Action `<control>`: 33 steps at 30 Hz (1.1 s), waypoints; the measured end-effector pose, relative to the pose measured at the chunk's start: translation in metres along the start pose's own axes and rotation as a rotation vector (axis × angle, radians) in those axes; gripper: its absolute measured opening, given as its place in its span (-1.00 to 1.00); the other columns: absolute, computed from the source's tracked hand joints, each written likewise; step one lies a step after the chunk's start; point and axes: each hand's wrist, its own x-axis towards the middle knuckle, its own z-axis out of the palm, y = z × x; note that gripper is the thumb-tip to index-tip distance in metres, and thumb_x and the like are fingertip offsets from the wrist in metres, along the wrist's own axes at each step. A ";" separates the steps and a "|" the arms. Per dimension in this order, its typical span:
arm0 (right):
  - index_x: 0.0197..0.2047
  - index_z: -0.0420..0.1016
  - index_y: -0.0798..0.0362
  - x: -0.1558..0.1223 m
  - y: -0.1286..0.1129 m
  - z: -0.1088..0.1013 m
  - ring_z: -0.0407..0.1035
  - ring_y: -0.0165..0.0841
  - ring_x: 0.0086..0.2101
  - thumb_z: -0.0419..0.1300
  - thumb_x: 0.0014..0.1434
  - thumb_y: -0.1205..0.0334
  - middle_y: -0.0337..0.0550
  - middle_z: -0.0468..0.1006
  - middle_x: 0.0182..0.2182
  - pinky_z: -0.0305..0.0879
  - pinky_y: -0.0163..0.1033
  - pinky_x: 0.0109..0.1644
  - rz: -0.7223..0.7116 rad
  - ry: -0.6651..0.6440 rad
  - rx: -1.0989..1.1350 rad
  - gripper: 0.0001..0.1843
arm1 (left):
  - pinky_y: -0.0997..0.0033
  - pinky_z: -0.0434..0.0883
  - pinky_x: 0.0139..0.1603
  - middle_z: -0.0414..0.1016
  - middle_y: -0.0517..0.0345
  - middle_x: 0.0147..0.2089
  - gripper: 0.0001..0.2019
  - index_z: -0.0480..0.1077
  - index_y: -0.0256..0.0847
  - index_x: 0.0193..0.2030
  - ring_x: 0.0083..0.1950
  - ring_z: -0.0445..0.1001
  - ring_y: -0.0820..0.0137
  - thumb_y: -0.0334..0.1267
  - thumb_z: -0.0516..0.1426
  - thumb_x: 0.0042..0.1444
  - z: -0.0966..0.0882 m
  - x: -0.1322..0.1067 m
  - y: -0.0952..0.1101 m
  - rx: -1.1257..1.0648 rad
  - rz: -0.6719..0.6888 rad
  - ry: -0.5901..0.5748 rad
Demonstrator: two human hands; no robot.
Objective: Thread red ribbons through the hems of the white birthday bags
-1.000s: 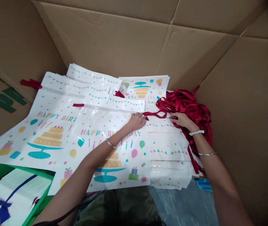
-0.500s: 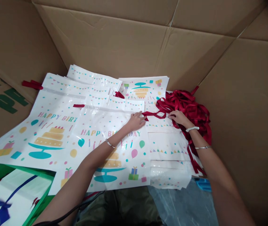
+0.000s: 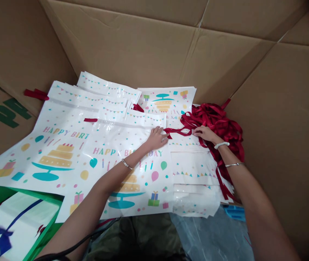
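Note:
My left hand [image 3: 157,137] lies on the upper right edge of a white plastic bag [image 3: 135,139] printed "Happy Birthday", its fingers spread over the film and touching a red ribbon [image 3: 177,131] at that edge. A short red ribbon end [image 3: 90,120] sticks out at the bag's left side. To the right, the fingers of my right hand [image 3: 206,134] are pinched together at the ribbon's loop; something thin seems to be between the fingertips, too small to name. Just behind that hand rises a tangled heap of red ribbons [image 3: 219,123].
Another stack of printed bags [image 3: 59,141] spreads to the left, with a red ribbon tail [image 3: 36,95]. More bags [image 3: 167,99] lie behind. Cardboard walls [image 3: 132,47] enclose the back and sides. At the lower left, a green box [image 3: 48,228] holds a white item with a blue bow [image 3: 2,239].
The view has shifted very slightly. Both hands keep nearly the same places at the ribbon, and the bag lies as before.

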 end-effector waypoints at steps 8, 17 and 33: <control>-0.21 0.69 0.05 0.003 0.011 -0.007 0.49 -0.08 -0.12 0.28 0.09 -0.35 -0.02 0.67 -0.17 0.36 -0.07 0.06 0.061 -0.109 0.137 -0.41 | -0.15 0.06 0.51 0.25 0.02 0.48 -0.58 0.54 0.02 0.30 0.56 0.01 -0.10 -0.06 0.07 0.40 0.004 0.001 -0.006 -0.015 0.018 0.007; -0.28 0.65 0.07 0.020 -0.002 -0.013 0.47 -0.13 -0.19 0.30 0.07 -0.32 0.01 0.65 -0.22 0.37 -0.11 -0.04 0.101 -0.157 0.098 -0.44 | -0.12 0.00 0.55 0.20 0.00 0.52 -0.57 0.53 0.00 0.32 0.58 -0.02 -0.11 -0.07 0.10 0.39 -0.004 0.001 -0.002 -0.038 -0.020 -0.044; -0.22 0.56 0.08 0.012 -0.001 -0.003 0.34 -0.29 -0.35 0.26 0.05 -0.45 -0.11 0.51 -0.40 0.26 -0.18 -0.17 0.090 -0.047 0.329 -0.31 | -0.16 -0.02 0.55 0.14 0.04 0.55 -0.58 0.52 0.08 0.33 0.59 -0.03 -0.11 -0.04 0.10 0.40 -0.005 0.003 -0.005 -0.041 -0.022 -0.071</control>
